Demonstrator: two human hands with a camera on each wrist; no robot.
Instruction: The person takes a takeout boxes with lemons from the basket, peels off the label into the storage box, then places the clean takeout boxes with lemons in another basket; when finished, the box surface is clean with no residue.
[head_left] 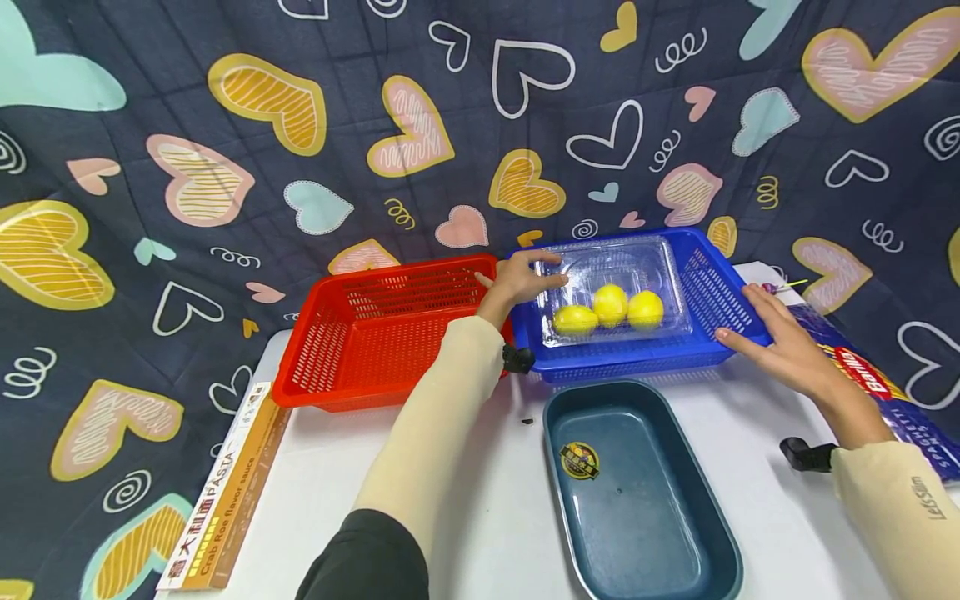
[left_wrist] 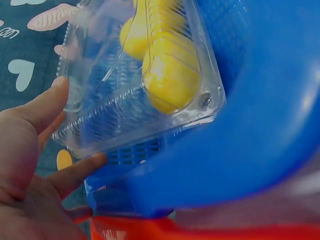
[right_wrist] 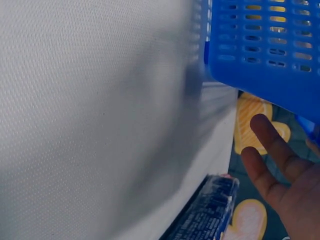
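A clear plastic clamshell box with three yellow lemons inside sits in the blue basket. At the box's left end is my left hand, thumb and fingers spread about its edge; in the left wrist view the thumb lies beside the plastic and a fingertip is close to its lower corner. Whether they touch is unclear. My right hand is at the basket's right end, fingers extended near the rim. The right wrist view shows that hand with fingers apart, gripping nothing.
A red basket stands left of the blue one. In front is a dark teal tub. A long pasta box lies at the table's left edge, a blue spaghetti bag at the right. A heart-patterned cloth hangs behind.
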